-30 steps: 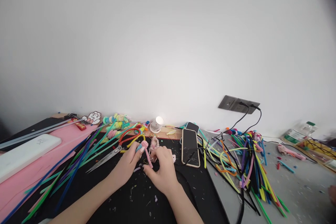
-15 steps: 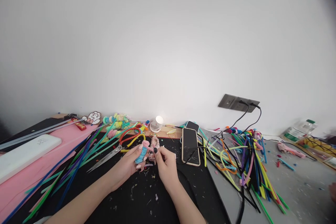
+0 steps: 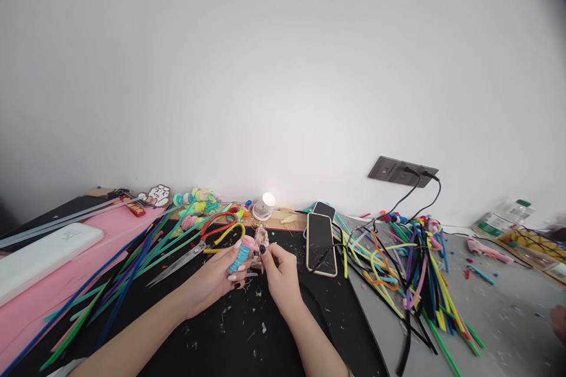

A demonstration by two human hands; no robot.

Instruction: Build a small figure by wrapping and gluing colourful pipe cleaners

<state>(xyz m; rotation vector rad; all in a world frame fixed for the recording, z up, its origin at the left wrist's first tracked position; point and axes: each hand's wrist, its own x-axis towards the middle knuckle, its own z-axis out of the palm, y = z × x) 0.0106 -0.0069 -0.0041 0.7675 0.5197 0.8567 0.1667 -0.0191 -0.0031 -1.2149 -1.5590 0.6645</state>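
Note:
My left hand (image 3: 212, 284) is closed around a coiled pipe-cleaner roll (image 3: 239, 260), light blue along its body with a pink top. At the pink end, my right hand (image 3: 280, 274) pinches a short pink pipe-cleaner strand between thumb and forefinger; its tip is hidden by the fingers. Just behind the hands, partly covered by them, stands a pale pink patterned object (image 3: 260, 237) whose kind I cannot make out. Left of the roll, scissors (image 3: 193, 254) with red handles lie on the black mat (image 3: 212, 344).
Loose pipe cleaners (image 3: 132, 274) lie at left beside a long white case (image 3: 53, 259). A phone (image 3: 321, 244), cables and a larger pipe-cleaner bundle (image 3: 424, 288) are at right. A paper cup (image 3: 264, 206) stands by the wall. Part of another hand (image 3: 558, 321) shows at the right edge.
The pink strand between the hands shows shorter, and the pink top of the roll looks flatter and turned. My right hand stays close, pinching at nearly the same spot.

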